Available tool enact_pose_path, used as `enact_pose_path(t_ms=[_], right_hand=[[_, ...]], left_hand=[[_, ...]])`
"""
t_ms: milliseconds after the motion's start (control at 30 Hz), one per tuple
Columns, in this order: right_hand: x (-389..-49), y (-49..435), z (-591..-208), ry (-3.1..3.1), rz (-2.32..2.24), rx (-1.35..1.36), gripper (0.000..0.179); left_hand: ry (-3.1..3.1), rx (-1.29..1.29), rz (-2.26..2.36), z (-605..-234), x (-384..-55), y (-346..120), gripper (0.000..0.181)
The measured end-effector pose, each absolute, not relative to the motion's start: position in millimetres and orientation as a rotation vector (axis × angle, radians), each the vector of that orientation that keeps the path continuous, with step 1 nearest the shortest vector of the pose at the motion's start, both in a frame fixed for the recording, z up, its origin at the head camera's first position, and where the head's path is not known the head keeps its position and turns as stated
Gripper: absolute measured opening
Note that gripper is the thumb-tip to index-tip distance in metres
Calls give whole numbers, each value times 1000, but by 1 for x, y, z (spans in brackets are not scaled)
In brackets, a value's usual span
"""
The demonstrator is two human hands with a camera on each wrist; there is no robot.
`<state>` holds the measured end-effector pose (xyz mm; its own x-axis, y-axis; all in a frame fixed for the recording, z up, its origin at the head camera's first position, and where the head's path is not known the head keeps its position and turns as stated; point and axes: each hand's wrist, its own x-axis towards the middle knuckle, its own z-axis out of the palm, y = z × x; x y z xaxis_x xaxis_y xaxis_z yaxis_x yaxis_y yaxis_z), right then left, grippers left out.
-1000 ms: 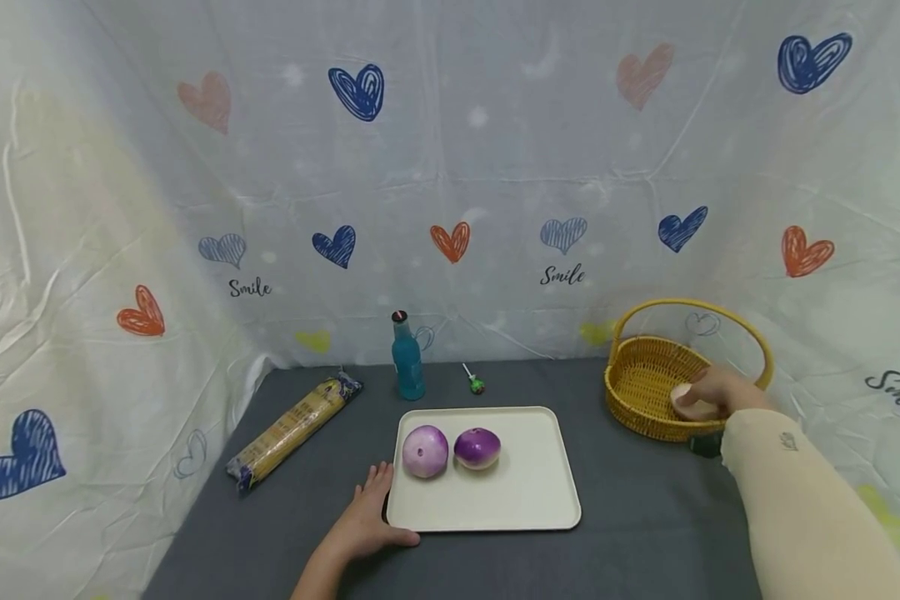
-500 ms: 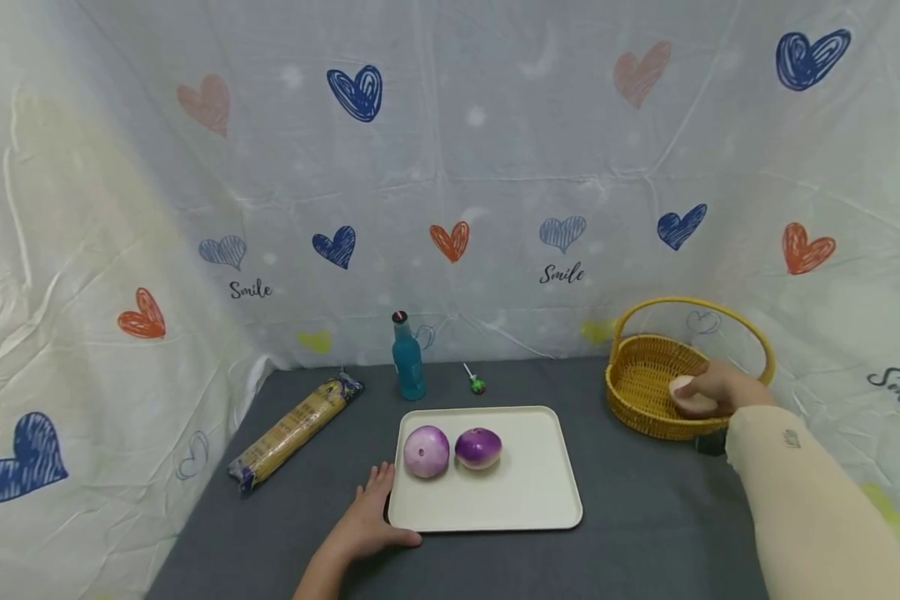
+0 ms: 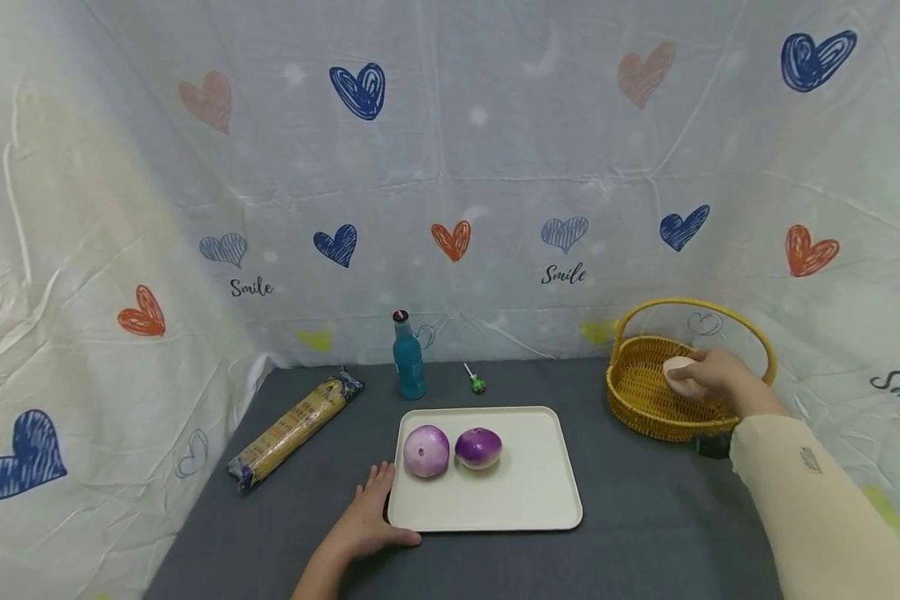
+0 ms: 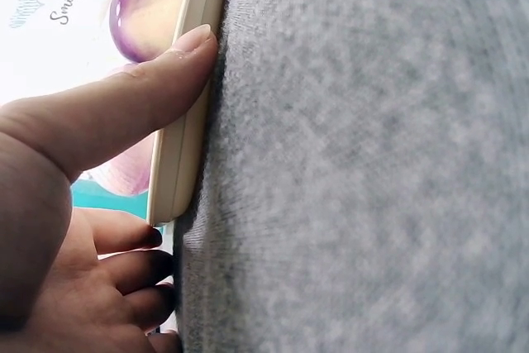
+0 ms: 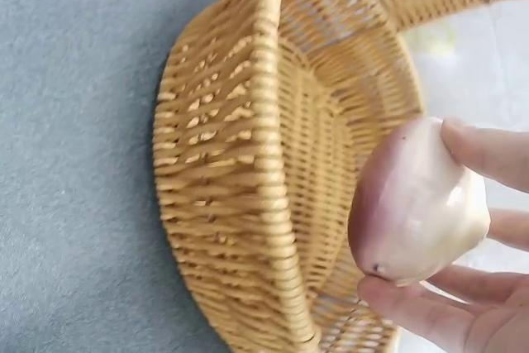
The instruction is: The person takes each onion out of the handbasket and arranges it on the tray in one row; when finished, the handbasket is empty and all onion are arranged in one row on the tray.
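In the head view, my right hand [image 3: 723, 379] holds a pale purple-and-white onion [image 3: 682, 377] over the yellow wicker basket [image 3: 648, 427]. The right wrist view shows the onion [image 5: 417, 204] pinched between thumb and fingertips, above the basket's rim [image 5: 269, 146]. My left hand [image 3: 367, 517] rests at the near left corner of a cream tray [image 3: 525, 500]. Its thumb [image 4: 157, 80] lies against the tray's front edge, and the other fingers spread along the left side. Two more purple onions sit on the tray: a lighter one [image 3: 426, 452] and a darker one [image 3: 478, 448].
A blue bottle [image 3: 408, 362] stands behind the tray, with a green lollipop [image 3: 477, 385] lying to its right. At the left lies a long yellow noodle packet [image 3: 296, 429]. A heart-printed curtain [image 3: 450, 167] hangs along the back of the grey table [image 3: 645, 500].
My right hand has lifted the onion slightly, up and leftward inside the basket's opening. The left hand and the tray stay in place.
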<state>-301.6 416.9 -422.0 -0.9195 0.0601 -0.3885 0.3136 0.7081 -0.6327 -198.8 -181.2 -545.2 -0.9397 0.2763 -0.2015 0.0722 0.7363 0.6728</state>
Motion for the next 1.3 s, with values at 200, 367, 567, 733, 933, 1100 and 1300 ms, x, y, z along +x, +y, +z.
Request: enact_pose_path(t_ms=[200,367,567,733,933,1100,1300], right_hand=[[-297,405,-414,2642,-1097,222,96],[-289,393,-408,2706,-1149,199,92],[-279,380,-402,2782,-1130,154,94],[-271,369,-394,2784,-1223,108,94],[-257,355,-389,2815,-1251,55,93],[-246,341,-391,2841,-1271,18,92],[-238,324,-402,2896,-1267,-15,88]], left_hand=[[2656,280,1002,-545,-199,-182,128],[2653,274,995,-545,-198,-181,128],[2650,272,987,-545,-199,-182,128],[2657,293,1030,-543,-199,-181,127],[2660,310,1041,-540,-198,-180,126],[2666,312,1037,-538,-196,-180,125],[2662,304,1033,-540,-196,-180,125]])
